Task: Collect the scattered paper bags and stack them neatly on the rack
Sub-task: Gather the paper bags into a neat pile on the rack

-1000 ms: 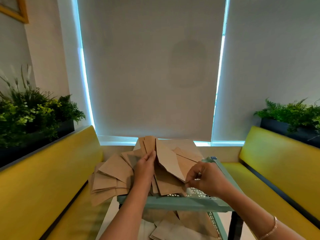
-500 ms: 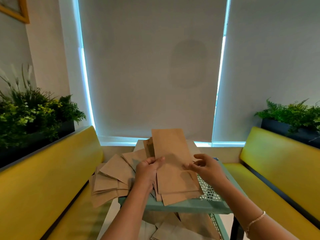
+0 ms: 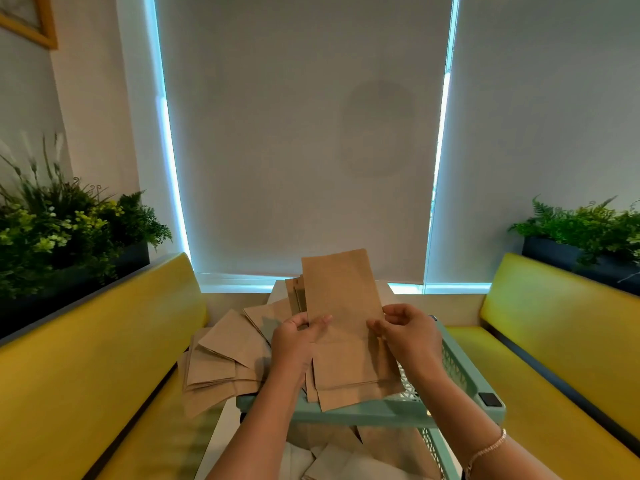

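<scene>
I hold a bunch of flat brown paper bags (image 3: 341,299) upright over the top tier of a mint-green rack (image 3: 460,382). My left hand (image 3: 294,344) grips the bunch's left edge, thumb across the front. My right hand (image 3: 408,337) pinches its right edge. The bags' lower ends rest on the rack's shelf. A loose heap of more paper bags (image 3: 221,358) lies to the left, spilling over the rack's edge. Other bags (image 3: 346,455) lie on a lower shelf beneath.
Yellow benches flank the rack: the left bench (image 3: 86,368) and the right bench (image 3: 561,341). Planters with green plants stand behind each, the left plants (image 3: 59,233) and the right plants (image 3: 588,230). A grey window blind (image 3: 301,133) fills the wall ahead.
A second ago the bags in my hands were fanned at odd angles. Now they are gathered square and upright, and my right hand has moved up to the bunch's right edge.
</scene>
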Tool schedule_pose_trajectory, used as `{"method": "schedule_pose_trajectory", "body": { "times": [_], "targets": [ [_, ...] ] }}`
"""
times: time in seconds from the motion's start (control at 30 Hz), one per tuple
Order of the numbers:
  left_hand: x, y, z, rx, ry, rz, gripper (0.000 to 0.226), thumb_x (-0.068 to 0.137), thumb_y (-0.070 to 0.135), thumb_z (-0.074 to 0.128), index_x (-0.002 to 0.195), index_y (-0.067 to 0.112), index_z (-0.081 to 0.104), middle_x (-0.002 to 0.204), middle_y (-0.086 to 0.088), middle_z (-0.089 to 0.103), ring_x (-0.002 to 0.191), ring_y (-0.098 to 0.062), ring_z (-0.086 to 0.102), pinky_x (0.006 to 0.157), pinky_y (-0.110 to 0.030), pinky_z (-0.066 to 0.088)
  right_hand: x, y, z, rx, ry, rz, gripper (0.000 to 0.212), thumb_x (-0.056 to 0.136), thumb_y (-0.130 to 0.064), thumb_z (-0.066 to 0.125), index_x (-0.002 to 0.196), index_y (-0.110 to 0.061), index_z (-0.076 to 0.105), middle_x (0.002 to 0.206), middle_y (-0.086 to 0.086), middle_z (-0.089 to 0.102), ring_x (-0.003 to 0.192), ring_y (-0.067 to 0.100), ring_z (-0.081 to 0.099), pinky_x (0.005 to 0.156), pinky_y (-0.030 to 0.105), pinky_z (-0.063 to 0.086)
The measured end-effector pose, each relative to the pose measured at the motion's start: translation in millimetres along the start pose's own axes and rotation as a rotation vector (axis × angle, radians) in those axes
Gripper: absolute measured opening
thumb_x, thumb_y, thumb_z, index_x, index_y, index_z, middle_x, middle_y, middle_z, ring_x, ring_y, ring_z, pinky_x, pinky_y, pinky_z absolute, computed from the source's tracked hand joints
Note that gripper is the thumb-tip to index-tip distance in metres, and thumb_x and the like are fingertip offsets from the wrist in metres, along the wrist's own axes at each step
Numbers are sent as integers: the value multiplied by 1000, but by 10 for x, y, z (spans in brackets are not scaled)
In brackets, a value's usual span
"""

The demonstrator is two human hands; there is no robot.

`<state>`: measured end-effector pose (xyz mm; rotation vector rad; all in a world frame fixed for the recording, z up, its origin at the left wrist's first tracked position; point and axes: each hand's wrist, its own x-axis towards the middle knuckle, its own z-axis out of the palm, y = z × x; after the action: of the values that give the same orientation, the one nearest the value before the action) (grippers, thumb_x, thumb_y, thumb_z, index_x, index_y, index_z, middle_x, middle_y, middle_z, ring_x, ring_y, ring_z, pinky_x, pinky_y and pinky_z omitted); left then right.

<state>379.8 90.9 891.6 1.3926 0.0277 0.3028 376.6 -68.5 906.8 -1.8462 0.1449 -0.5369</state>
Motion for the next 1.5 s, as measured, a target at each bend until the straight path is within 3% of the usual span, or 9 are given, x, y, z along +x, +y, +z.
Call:
{"method": "schedule_pose_trajectory", "body": {
  "times": [0.13, 0.3, 0.5, 0.9, 1.07, 1.17, 1.23, 1.37, 1.5],
  "targets": [
    [26, -12, 10, 62, 26, 2, 11, 90, 28, 60, 82, 22, 65, 86, -8, 69, 86, -25, 64, 82, -39, 54, -31, -12, 10, -31, 3, -29, 14, 76, -19, 76, 84, -24, 65, 78, -8, 67, 81, 10, 64, 82, 32, 54],
    [14, 43, 22, -151, 39, -108, 32, 99, 27, 42, 82, 14, 65, 80, -6, 66, 79, -21, 61, 79, -37, 50, 4, 32, 8, 11, -20, 18, 16, 77, -14, 74, 73, -25, 64, 74, -6, 67, 74, 10, 63, 81, 35, 55],
    [56, 27, 8, -165, 32, -143, 17, 93, 20, 55, 97, 9, 67, 91, -9, 70, 89, -27, 64, 90, -46, 51, 84, 100, -1, 181, -117, 174, 12, 77, -9, 73, 88, -13, 69, 86, 4, 70, 86, 23, 67, 80, 39, 56],
    [32, 2, -13, -133, 79, -115, 5, 77, 13, 73, 81, 14, 70, 90, -13, 70, 89, -29, 65, 85, -44, 54, 55, 57, 15, 114, -29, 56, 12, 76, -17, 75, 69, -20, 66, 76, 2, 69, 79, 20, 66, 76, 39, 56],
    [26, 9, -32, -177, 72, -95, 6, 77, 13, 73, 75, 10, 69, 87, -15, 70, 91, -32, 64, 86, -44, 53, 113, -13, -123, 181, 66, 82, 9, 82, -13, 61, 73, -16, 60, 73, 1, 64, 65, 16, 56, 61, 29, 47],
    [-4, 31, -19, -178, 45, -66, 4, 79, 10, 71, 80, 10, 67, 85, -11, 69, 87, -28, 63, 84, -42, 53, 211, 37, -258, 261, 103, 130, 5, 83, -13, 63, 79, -17, 61, 75, 3, 66, 67, 19, 59, 67, 35, 52],
    [-26, 46, 0, -179, 6, -48, 7, 78, 6, 71, 82, 10, 68, 84, -9, 70, 86, -26, 64, 83, -39, 53, 212, 58, -277, 328, 30, 189, 8, 82, -13, 68, 86, -15, 61, 83, 8, 68, 73, 23, 63, 77, 42, 55],
    [-34, 43, 59, -162, -50, -29, 12, 73, 1, 73, 78, 11, 69, 83, -6, 71, 94, -25, 64, 89, -36, 51, 113, 57, -196, 416, -155, 288, 19, 80, -13, 71, 96, -9, 61, 88, 12, 67, 76, 26, 64, 67, 36, 55],
    [-49, 56, 97, -134, -64, 16, 15, 73, 5, 74, 86, 10, 70, 88, -7, 70, 101, -26, 63, 91, -34, 51, 75, 15, -178, 391, -175, 293, 16, 79, -20, 72, 87, -18, 59, 92, 11, 67, 83, 29, 65, 72, 41, 55]
  ]
}}
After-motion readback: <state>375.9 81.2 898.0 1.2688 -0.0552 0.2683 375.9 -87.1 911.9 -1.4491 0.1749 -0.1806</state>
